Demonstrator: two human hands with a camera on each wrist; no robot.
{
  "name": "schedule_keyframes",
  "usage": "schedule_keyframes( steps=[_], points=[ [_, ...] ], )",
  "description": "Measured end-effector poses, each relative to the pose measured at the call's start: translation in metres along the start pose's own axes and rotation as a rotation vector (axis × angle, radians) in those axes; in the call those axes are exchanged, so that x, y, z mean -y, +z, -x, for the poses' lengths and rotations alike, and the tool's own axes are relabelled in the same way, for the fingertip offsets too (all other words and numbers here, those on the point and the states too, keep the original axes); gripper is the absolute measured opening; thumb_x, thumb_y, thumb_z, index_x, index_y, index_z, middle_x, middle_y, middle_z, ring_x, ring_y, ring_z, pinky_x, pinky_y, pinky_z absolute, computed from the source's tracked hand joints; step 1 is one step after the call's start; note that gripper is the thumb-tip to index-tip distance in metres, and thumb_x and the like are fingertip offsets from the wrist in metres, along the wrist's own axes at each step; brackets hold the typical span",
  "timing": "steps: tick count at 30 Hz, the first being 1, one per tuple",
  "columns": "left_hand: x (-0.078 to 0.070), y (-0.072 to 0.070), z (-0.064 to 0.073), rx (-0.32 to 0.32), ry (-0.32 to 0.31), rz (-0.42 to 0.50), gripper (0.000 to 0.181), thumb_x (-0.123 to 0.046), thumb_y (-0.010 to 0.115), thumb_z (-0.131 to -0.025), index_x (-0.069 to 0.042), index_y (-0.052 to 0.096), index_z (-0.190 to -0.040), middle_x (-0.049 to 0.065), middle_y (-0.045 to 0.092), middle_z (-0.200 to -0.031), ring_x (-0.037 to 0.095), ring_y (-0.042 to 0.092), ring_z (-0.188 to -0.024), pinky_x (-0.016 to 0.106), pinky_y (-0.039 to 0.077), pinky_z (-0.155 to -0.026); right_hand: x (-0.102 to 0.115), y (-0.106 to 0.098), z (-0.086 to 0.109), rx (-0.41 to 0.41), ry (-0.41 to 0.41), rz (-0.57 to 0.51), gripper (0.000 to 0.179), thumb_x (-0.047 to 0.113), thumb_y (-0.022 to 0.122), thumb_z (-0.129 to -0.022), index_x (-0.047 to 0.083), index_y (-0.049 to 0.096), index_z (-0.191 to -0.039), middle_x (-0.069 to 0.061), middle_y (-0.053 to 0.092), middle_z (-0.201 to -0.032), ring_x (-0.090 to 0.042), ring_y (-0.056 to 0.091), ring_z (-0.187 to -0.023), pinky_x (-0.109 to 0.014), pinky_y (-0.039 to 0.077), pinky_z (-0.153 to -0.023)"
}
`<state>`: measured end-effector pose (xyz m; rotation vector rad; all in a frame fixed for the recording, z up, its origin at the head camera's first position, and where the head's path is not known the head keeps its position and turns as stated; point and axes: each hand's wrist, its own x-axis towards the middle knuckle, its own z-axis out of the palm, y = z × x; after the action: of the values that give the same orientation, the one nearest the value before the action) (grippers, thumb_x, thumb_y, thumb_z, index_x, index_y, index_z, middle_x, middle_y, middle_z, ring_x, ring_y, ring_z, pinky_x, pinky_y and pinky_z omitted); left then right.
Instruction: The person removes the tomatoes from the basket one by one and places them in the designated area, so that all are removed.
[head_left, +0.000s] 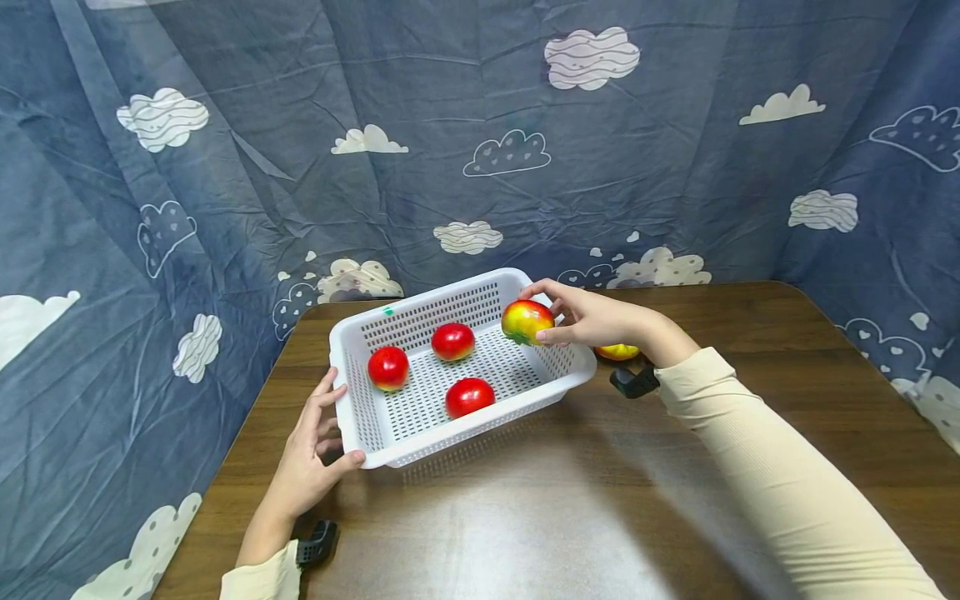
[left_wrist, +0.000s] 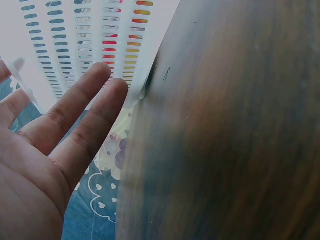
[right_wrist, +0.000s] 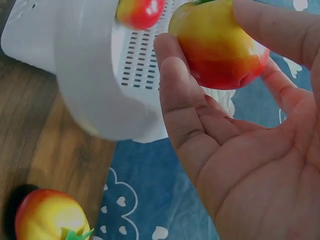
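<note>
A white plastic basket (head_left: 480, 423) with slotted walls sits on the wooden table. My left hand (head_left: 306, 454) holds its left end, with the thumb over the near corner and fingers along the end wall; in the left wrist view two fingers (left_wrist: 85, 135) extend against the slotted wall. Over the basket's right end, my right hand (head_left: 592, 318) pinches a glossy red-and-yellow fruit (head_left: 527, 321) with green leaves, its kind unclear. Inside the basket lie three red fruits: one at left (head_left: 388, 368), one farther back (head_left: 453, 342), one near the front wall (head_left: 470, 397).
Another yellow-and-red fruit (right_wrist: 52, 215) lies on the table outside the basket's right end, partly hidden by my right wrist in the head view. A blue cloud-patterned curtain (head_left: 465, 192) hangs behind and beside the table (head_left: 525, 517).
</note>
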<state>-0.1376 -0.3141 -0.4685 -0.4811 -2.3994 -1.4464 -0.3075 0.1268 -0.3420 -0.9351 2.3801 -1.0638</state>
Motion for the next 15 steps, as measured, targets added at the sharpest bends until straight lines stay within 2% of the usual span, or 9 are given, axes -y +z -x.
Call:
schedule_keyframes(
  steps=[10, 15],
  points=[
    [-0.001, -0.001, 0.001, 0.0, -0.01, -0.002, 0.095, -0.007, 0.088, -0.078, -0.007, 0.042, -0.161, 0.009, 0.023, -0.179, -0.004, 0.068, -0.114, 0.023, 0.062, -0.086, -0.007, -0.001, 0.003, -0.039, -0.007, -0.03, 0.062, 0.018, 0.076, -0.1, 0.015, 0.046, -0.153, -0.018, 0.064, -0.136, -0.035, 0.066, -0.122, -0.054, 0.054, -0.11],
    [-0.001, 0.0, 0.001, 0.0, -0.011, -0.006, 0.095, -0.008, 0.089, -0.078, -0.008, 0.042, -0.161, 0.009, 0.023, -0.179, -0.004, 0.068, -0.114, 0.023, 0.062, -0.086, -0.012, 0.0, 0.003, -0.047, -0.016, -0.047, 0.062, 0.019, 0.077, -0.099, 0.016, 0.046, -0.153, -0.017, 0.066, -0.134, -0.034, 0.068, -0.12, -0.051, 0.055, -0.108]
  ],
)
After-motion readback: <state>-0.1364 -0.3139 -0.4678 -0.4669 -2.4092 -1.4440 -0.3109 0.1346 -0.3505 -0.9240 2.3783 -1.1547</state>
